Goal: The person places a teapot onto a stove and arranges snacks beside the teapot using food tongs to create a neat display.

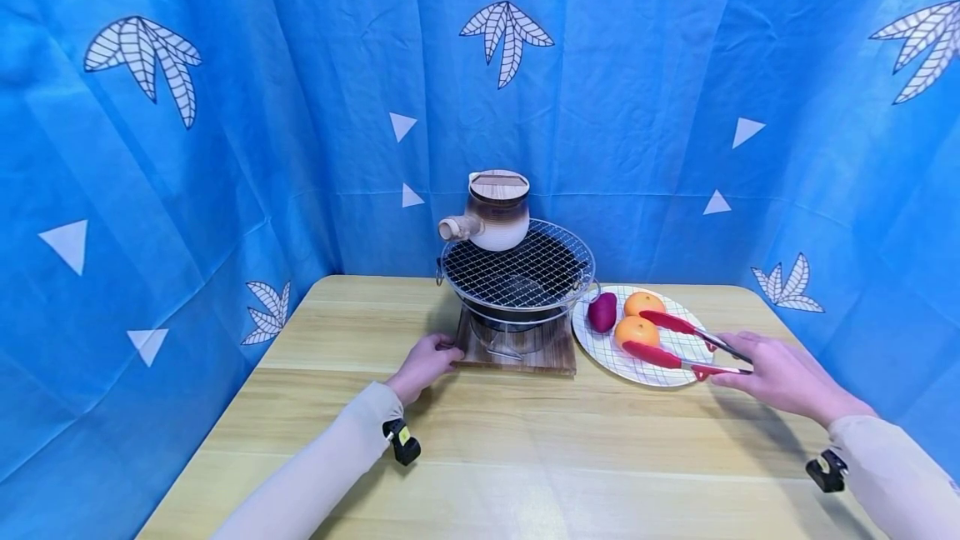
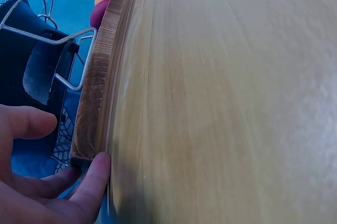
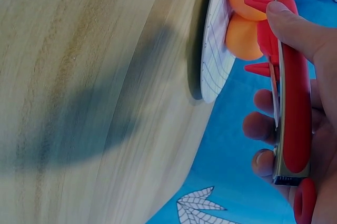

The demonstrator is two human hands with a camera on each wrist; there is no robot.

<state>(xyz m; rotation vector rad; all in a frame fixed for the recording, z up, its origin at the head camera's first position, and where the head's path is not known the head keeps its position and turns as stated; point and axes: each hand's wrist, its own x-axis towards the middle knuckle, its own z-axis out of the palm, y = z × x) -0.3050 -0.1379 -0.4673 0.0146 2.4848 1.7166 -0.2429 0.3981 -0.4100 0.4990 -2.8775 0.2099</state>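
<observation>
My left hand (image 1: 423,365) holds the left edge of a dark wooden base board (image 1: 536,357); in the left wrist view its fingers touch the board's end, with the thumb above. On the board stands a small black tabletop grill (image 1: 517,315) topped by a round wire rack (image 1: 551,265). My right hand (image 1: 780,373) grips red-tipped metal tongs (image 3: 295,87). Their spread tips (image 1: 651,354) reach over a white checked plate (image 1: 686,348), around the nearer of two oranges (image 1: 637,330). Beside the oranges lies a purple, sweet-potato-like piece (image 1: 602,312).
A brown-and-white clay teapot (image 1: 498,219) with a wooden lid and side handle sits on the rack's back left. The light wood table (image 1: 510,457) ends against a patterned blue curtain (image 1: 622,107) at the back and sides.
</observation>
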